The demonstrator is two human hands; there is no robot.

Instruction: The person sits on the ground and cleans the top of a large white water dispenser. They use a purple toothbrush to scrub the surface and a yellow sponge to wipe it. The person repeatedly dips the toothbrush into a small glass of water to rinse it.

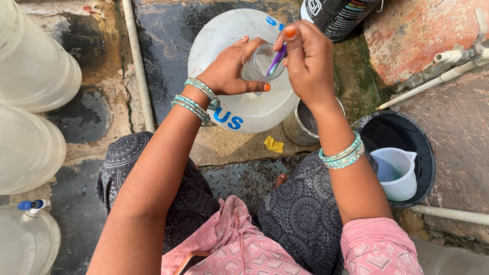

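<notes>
Head view, purple brush (275, 61) pinched in right fingers (291, 43), inside jug neck (257, 63)

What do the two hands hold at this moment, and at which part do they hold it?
The left hand grips the big water jug around its neck. The right hand pinches the top end of a purple brush handle that dips into the jug's mouth.

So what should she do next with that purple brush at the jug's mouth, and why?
Probably push the purple brush deeper and scrub round inside the neck: the left hand grips the mouth of the big water jug, while the right hand has only the tip inside.
</notes>
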